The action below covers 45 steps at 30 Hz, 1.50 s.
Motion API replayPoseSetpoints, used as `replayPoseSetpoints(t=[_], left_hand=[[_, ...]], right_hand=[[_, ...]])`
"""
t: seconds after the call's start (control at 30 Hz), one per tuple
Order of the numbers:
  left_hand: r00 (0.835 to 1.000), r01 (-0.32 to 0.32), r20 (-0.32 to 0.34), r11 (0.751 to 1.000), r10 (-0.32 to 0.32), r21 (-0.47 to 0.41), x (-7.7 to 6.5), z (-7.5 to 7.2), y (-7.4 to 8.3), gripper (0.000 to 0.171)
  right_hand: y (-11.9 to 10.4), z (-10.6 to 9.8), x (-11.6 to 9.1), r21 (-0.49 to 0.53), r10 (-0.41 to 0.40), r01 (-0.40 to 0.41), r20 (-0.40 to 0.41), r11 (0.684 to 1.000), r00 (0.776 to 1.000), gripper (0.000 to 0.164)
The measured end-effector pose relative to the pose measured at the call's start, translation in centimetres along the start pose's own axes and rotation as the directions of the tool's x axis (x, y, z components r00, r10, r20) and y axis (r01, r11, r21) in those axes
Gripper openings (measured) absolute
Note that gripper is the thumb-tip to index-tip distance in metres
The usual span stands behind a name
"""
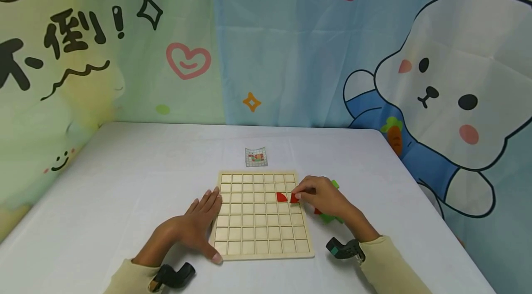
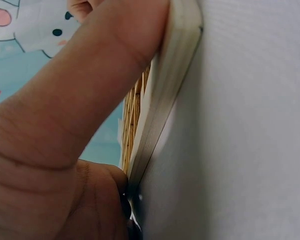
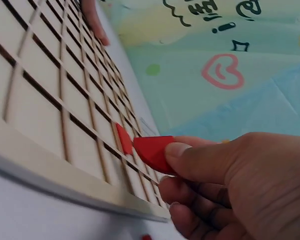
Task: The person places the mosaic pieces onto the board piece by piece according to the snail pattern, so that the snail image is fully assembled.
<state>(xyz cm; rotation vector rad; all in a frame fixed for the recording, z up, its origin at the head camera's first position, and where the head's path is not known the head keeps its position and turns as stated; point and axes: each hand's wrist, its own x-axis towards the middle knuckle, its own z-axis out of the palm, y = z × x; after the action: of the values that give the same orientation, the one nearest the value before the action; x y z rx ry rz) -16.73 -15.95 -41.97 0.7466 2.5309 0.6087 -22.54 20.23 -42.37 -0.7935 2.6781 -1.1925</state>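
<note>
A wooden grid board lies flat on the table. My left hand rests along its left side with fingers stretched out, the thumb at the near left corner; in the left wrist view the thumb presses against the board's edge. Between thumb and fingertips my right hand pinches a red quarter-circle piece, held over the board's right side. Another red quarter-circle piece sits in a cell just left of it.
Green pieces and a red piece lie right of the board, partly hidden by the right forearm. A small gridded picture card lies beyond the board's far edge. A printed curtain hangs behind the white table.
</note>
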Motion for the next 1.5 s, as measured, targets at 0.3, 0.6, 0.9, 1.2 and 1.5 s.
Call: replayPoseSetpoints(t=[0.3,0.6,0.9,1.2,1.5], left_hand=[[1.000,-0.006,0.000,1.000,0.006,0.000,0.1,0.0,-0.1,0.139],[1.000,-0.029,-0.001,0.999,0.029,-0.037,0.3,0.6,-0.9,0.143],[1.000,-0.008,0.018,1.000,0.009,-0.008,0.2,0.2,-0.3,0.141],[1.000,0.004,0.002,1.000,-0.004,0.009,0.2,0.2,-0.3,0.140],[1.000,0.010,0.002,1.000,-0.010,0.007,0.1,0.1,-0.1,0.140]], right_hand=[[-0.5,2.3,0.4,0.020,0.065,-0.065,-0.002,0.998,0.998,0.010],[-0.6,3.3,0.4,-0.038,-0.023,0.022,-0.017,0.999,1.000,0.010],[-0.7,3.2,0.3,-0.066,-0.035,0.037,0.037,0.997,0.999,0.015],[-0.8,3.1,0.3,-0.074,-0.049,0.058,0.112,0.996,0.993,0.025],[-1.1,3.3,0.5,-0.070,-0.080,0.084,0.062,0.994,0.995,0.018]])
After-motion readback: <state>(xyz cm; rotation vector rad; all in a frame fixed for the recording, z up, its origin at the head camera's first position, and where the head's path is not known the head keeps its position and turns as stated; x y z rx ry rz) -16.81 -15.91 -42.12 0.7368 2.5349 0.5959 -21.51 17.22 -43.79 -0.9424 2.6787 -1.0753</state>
